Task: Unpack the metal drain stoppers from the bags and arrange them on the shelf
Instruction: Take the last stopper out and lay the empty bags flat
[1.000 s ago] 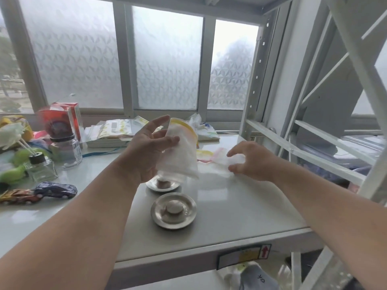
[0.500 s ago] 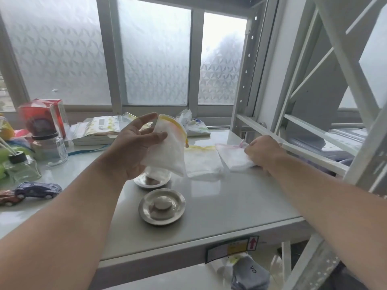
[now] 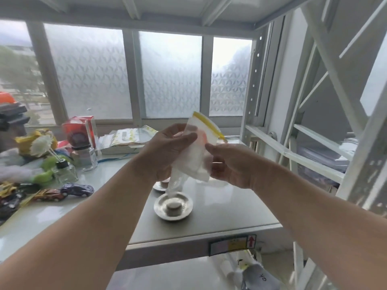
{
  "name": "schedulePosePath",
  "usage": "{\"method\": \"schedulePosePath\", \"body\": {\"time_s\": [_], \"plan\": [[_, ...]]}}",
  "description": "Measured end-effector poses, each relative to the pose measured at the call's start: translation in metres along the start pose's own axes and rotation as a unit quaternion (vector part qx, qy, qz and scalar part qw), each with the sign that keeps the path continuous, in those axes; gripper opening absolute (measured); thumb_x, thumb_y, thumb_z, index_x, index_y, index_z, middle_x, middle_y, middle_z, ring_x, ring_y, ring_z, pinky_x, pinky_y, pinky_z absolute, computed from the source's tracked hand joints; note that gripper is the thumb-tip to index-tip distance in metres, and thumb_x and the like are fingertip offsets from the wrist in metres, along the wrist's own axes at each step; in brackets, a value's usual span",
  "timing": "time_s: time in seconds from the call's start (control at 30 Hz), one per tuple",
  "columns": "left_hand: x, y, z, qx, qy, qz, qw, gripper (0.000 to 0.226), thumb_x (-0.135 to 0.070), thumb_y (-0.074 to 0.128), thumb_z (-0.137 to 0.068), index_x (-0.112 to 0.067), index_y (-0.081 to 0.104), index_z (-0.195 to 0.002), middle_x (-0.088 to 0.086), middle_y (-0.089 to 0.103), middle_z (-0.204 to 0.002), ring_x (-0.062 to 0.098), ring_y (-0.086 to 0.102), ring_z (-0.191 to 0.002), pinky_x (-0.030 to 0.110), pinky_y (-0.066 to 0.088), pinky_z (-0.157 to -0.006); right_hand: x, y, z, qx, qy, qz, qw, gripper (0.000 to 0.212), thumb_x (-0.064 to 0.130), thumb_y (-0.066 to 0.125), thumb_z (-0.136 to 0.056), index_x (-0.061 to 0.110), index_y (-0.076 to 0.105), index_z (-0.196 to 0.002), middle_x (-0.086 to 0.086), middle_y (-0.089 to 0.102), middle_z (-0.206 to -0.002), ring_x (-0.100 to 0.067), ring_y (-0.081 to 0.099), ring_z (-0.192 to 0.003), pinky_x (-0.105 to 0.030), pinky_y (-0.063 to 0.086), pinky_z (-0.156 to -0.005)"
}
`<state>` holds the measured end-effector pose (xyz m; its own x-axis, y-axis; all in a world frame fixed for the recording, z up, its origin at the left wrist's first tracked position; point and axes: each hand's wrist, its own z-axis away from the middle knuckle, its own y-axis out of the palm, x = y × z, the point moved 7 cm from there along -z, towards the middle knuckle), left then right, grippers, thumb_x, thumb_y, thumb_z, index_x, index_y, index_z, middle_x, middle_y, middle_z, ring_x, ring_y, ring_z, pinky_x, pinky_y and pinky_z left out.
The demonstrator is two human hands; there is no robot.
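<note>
Both hands hold a white plastic bag (image 3: 199,147) with a yellow zip strip, raised above the shelf (image 3: 230,210). My left hand (image 3: 167,149) grips its left side near the top. My right hand (image 3: 228,164) pinches its lower right edge. A thin strip of plastic hangs from the bag toward the shelf. Directly below, a round metal drain stopper (image 3: 173,206) lies on the shelf, knob up. A second stopper (image 3: 160,185) sits just behind it, mostly hidden by my left wrist. What the bag contains cannot be seen.
Toy cars (image 3: 76,189), small glass bottles (image 3: 65,171), a red box (image 3: 78,128) and soft toys crowd the left of the surface. Flat packets (image 3: 127,137) lie by the frosted window. White shelf uprights and crossbars (image 3: 247,114) rise at the right. A lower shelf holds a bag.
My right hand left the bags lying on the shelf at the right and came up to the bag in my left hand. The bag rose higher above the stoppers.
</note>
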<state>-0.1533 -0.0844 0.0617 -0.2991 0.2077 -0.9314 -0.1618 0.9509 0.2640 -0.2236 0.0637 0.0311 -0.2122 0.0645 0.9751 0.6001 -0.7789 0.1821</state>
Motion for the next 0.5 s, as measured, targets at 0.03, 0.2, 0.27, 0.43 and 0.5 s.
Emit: {"method": "schedulePosePath", "body": {"time_s": [0.03,0.2,0.27,0.43,0.5], "plan": [[-0.002,0.001,0.003,-0.01,-0.003,-0.008,1.0,0.023,-0.004,0.068,-0.104,-0.004,0.07,-0.126,0.009,0.081,-0.085,0.022,0.08,-0.068,0.035,0.065,-0.057,0.004,-0.003,0.0,-0.008,-0.019,-0.019,1.0,0.021,0.017,0.072,-0.097,0.008,0.07,-0.116,-0.015,0.07,-0.099,-0.026,0.072,-0.079,-0.043,0.063,-0.082],[-0.005,-0.026,0.017,-0.106,-0.012,-0.051,0.993,0.021,-0.01,0.075,-0.099,-0.02,0.085,-0.083,0.019,0.073,-0.088,0.033,0.064,-0.075,0.048,0.058,-0.07,0.011,-0.029,0.017,-0.094,-0.049,0.08,0.991,0.014,0.014,0.074,-0.096,0.019,0.069,-0.084,-0.004,0.067,-0.083,-0.019,0.06,-0.071,-0.031,0.055,-0.063],[-0.008,-0.04,0.024,-0.156,-0.012,-0.049,0.986,0.024,-0.009,0.074,-0.1,-0.022,0.083,-0.082,0.021,0.072,-0.095,0.036,0.063,-0.082,0.055,0.057,-0.077,0.005,-0.039,0.028,-0.13,-0.03,0.192,0.972,0.015,0.016,0.078,-0.093,0.019,0.07,-0.081,-0.002,0.065,-0.078,-0.015,0.056,-0.064,-0.025,0.048,-0.05],[-0.013,-0.044,0.038,-0.21,-0.004,-0.036,0.977,0.017,-0.008,0.07,-0.103,-0.021,0.078,-0.097,0.02,0.071,-0.106,0.034,0.066,-0.091,0.058,0.057,-0.086,-0.008,-0.043,0.051,-0.123,-0.006,0.516,0.847,0.034,0.029,0.078,-0.09,-0.004,0.076,-0.099,-0.015,0.076,-0.078,-0.029,0.073,-0.064,-0.035,0.06,-0.069],[-0.015,-0.032,0.038,-0.18,-0.004,-0.027,0.983,0.021,0.0,0.067,-0.102,-0.019,0.077,-0.1,0.018,0.069,-0.107,0.031,0.069,-0.08,0.052,0.059,-0.079,0.009,-0.041,0.063,-0.164,-0.059,0.587,0.791,0.045,0.041,0.071,-0.093,-0.003,0.076,-0.096,-0.018,0.08,-0.089,-0.033,0.077,-0.084,-0.039,0.061,-0.082]]}}
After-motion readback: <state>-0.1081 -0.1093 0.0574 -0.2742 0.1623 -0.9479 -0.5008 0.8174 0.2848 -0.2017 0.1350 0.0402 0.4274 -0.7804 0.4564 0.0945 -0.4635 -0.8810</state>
